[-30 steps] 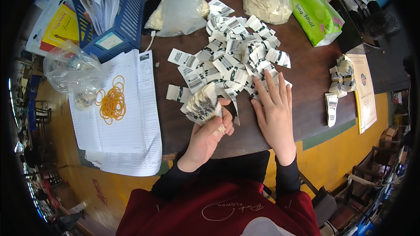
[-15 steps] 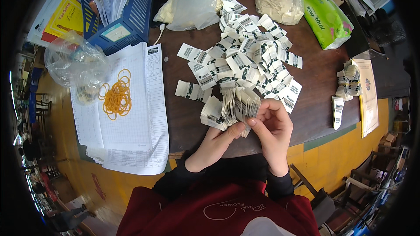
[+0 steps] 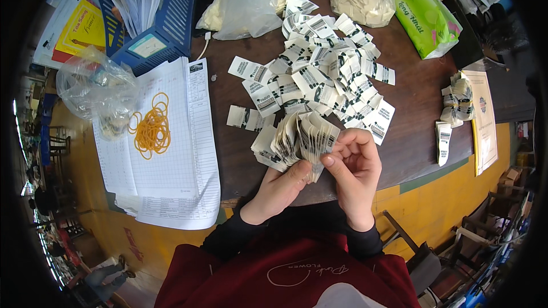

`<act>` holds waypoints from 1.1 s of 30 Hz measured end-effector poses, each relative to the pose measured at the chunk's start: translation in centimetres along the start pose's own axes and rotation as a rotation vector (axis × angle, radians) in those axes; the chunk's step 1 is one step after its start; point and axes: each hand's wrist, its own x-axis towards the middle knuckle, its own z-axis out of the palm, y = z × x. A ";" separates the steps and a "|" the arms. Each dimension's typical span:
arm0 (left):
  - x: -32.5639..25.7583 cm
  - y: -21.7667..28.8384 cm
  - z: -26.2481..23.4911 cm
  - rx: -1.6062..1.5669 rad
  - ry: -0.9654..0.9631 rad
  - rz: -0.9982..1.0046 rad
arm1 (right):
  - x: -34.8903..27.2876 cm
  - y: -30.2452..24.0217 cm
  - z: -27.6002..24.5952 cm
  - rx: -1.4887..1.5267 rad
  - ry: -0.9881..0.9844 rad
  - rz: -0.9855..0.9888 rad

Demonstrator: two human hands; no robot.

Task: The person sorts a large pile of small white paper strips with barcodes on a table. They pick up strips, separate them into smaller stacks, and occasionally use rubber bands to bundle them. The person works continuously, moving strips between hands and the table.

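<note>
A thick stack of white printed labels (image 3: 290,141) is fanned out between my hands, close to the table's front edge. My left hand (image 3: 279,188) grips the stack from below, its thumb pressed on the near end. At the right side of the fan, the thumb and index finger of my right hand (image 3: 354,171) pinch the label edges. Just beyond lies a loose pile of similar labels (image 3: 319,63), spread over the dark wooden table (image 3: 245,162).
Yellow rubber bands (image 3: 152,128) rest on paper sheets (image 3: 171,177) at left, beside a clear plastic bag (image 3: 94,85) and a blue basket (image 3: 177,23). Bags (image 3: 245,5) stand at the back. Right are a green tissue pack (image 3: 428,20) and bundled labels (image 3: 458,100).
The stack has spread wider, with a gap opening near its middle. Its left part leans further left, while both hands keep nearly the same place.
</note>
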 end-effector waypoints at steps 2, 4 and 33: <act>-0.1 -0.1 0.1 -0.009 0.006 0.003 | -0.1 0.2 0.2 0.032 0.029 -0.016; -0.1 -0.1 0.1 -0.012 0.013 0.000 | -0.1 0.4 0.3 0.039 0.004 -0.040; -0.1 0.1 -0.1 -0.013 -0.022 0.004 | -0.4 0.0 1.0 -0.198 0.102 -0.061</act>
